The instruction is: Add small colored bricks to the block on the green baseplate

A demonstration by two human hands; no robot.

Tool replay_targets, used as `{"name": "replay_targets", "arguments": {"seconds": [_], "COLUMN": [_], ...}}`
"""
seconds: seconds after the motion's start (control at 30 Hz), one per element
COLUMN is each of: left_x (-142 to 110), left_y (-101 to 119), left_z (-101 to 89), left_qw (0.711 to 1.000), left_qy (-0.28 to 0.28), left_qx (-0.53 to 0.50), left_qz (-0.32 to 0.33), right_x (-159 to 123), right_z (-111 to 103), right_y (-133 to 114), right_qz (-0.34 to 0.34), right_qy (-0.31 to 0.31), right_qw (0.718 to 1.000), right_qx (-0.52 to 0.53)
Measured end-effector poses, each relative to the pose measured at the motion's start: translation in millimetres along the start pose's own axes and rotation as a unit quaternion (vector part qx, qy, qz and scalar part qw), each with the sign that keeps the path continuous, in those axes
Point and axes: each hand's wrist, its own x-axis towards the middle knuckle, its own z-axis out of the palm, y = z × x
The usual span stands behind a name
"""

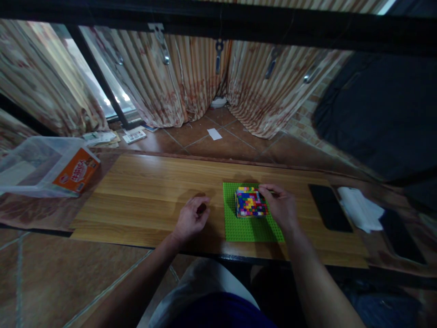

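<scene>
A block of many-coloured toy bricks (251, 203) stands on a green studded baseplate (235, 232). At the block's upper right corner are the fingertips of my right hand (282, 204), thumb and index finger pinched together. Whatever lies between those fingertips, perhaps a small brick, is too small to make out. My left hand (191, 217) hovers over or rests on the wood to the left of the baseplate, loosely curled, with a gap between thumb and fingers and nothing visible in it. The right hand and forearm hide the baseplate's right side.
The wooden board (146, 196) extends left and right of the baseplate. A clear plastic bin (30, 164) with an orange label stands at the far left. On the right lie a black phone-like slab (329, 207), white tissues (360, 208) and another dark flat object (403, 234). A dark bar (218, 23) crosses overhead.
</scene>
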Motion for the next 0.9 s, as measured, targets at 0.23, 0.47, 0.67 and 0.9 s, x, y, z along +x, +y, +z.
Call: {"name": "replay_targets", "arguments": {"seconds": [0.23,0.47,0.67,0.9], "left_x": [0.0,0.4,0.2,1.1], "left_y": [0.9,0.2,1.8,2.0], "left_z": [0.4,0.3,-0.4,-0.5], "left_qw": [1.0,1.0,1.0,1.0], "left_qy": [0.006,0.001,0.001,-0.001], "left_qx": [0.004,0.003,0.007,0.01], "left_qz": [-0.005,-0.004,-0.002,0.001], "right_x": [9.2,8.5,9.8,10.2], "right_z": [6.3,5.7,4.9,7.0], "right_y": [1.2,-5.6,-4.9,-4.8], "right_qz": [0.043,0.078,0.085,0.093], "right_qy": [-0.047,-0.078,-0.091,-0.082], "right_qw": [0.997,0.992,0.99,0.991], "right_qx": [0.052,0.061,0.058,0.051]}}
